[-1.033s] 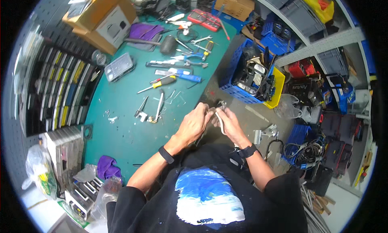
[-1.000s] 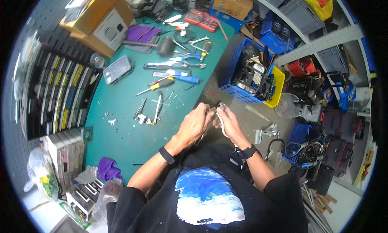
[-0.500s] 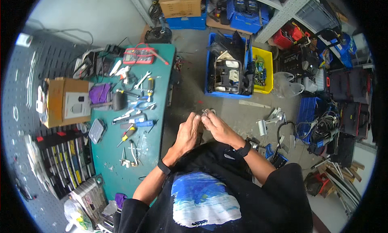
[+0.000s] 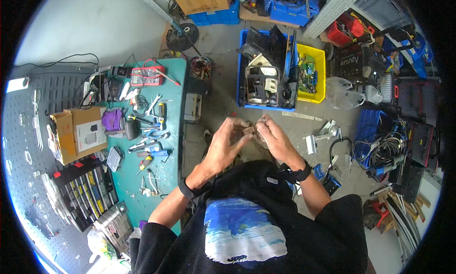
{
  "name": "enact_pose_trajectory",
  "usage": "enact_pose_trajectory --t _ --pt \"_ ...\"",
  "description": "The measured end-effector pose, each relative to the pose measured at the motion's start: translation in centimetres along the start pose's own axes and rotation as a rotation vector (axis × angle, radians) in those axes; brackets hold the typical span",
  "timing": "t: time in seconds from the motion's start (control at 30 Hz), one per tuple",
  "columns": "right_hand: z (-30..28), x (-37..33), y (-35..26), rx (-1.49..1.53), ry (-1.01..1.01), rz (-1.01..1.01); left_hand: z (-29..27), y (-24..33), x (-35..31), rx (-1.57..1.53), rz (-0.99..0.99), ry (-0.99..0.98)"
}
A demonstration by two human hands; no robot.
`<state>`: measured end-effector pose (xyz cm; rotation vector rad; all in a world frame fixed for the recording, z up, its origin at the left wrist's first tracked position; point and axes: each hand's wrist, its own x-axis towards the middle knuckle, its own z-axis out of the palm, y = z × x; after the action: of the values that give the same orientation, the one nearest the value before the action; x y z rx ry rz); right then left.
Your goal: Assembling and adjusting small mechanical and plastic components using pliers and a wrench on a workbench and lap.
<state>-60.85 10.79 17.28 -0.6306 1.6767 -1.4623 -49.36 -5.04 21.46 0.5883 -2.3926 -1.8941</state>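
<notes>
My left hand (image 4: pixel 223 143) and my right hand (image 4: pixel 278 141) come together in front of my chest, above the floor between the workbench and the bins. Between the thumb and fingers of the left one is a small brownish blocky piece (image 4: pixel 249 130), too small to name. Pressed together beside it, my right fingers curl round something small and greyish, mostly hidden by them. Whether the two pieces are joined I cannot tell.
On my left stands a green workbench (image 4: pixel 137 179) with pliers, screwdrivers, a mallet (image 4: pixel 132 130) and a red multimeter (image 4: pixel 147 76). Ahead are a blue bin (image 4: pixel 243 84) of scrap parts and a yellow bin (image 4: pixel 322 84) of circuit boards. Coiled cables (image 4: pixel 382 148) lie right.
My hands have moved slightly right and the fingers have spread from a closed-together pose, bringing the brownish piece into sight. The whole view has shifted, showing more floor beside the bench.
</notes>
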Motion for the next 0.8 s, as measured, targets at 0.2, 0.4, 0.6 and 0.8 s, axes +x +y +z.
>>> enact_pose_trajectory --t 0.2,0.4,0.6,0.8 --pt "-2.1 0.4 -1.0 -0.163 -0.005 -0.116 -0.2 -0.2 1.9 -0.229 -0.192 -0.063" --pt "-1.7 0.4 -0.9 -0.020 -0.020 0.046 0.0 -0.5 2.6 -0.498 -0.262 -0.057" --pt "-0.8 1.1 -1.6 0.003 0.091 0.047 -1.2 -0.7 3.3 -0.067 -0.046 -0.084" --pt "-0.5 2.3 -1.5 -0.229 0.054 -0.014 -2.9 -2.2 5.5 -0.419 -0.489 -0.366"
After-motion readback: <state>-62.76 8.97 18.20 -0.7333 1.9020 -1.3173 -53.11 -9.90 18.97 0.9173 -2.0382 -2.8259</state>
